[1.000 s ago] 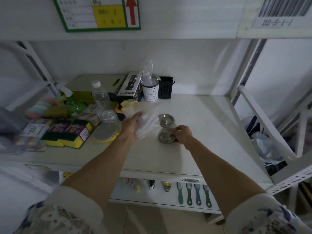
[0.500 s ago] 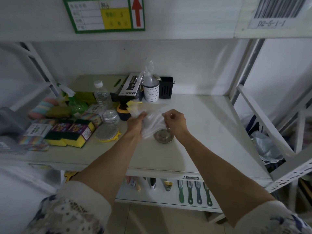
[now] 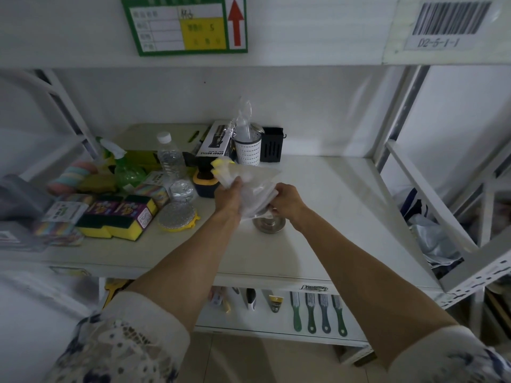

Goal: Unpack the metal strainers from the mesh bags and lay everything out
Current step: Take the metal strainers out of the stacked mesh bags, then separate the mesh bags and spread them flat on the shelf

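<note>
"SPRAY BOTTLE" box (image 3: 214, 143) behind bag-holding left hand (image 3: 231, 193); shelf tag (image 3: 439, 42) "D2-5-1-1"

Shiny round metal strainer (image 3: 268, 224) sitting flat on the white shelf (image 3: 331, 217), thin see-through mesh bags (image 3: 253, 189) with yellow tops bunched together, held up just above the strainer

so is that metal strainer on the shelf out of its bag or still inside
Out. The metal strainer sits bare on the shelf, below the bags, which the left hand and right hand hold above it.
</note>
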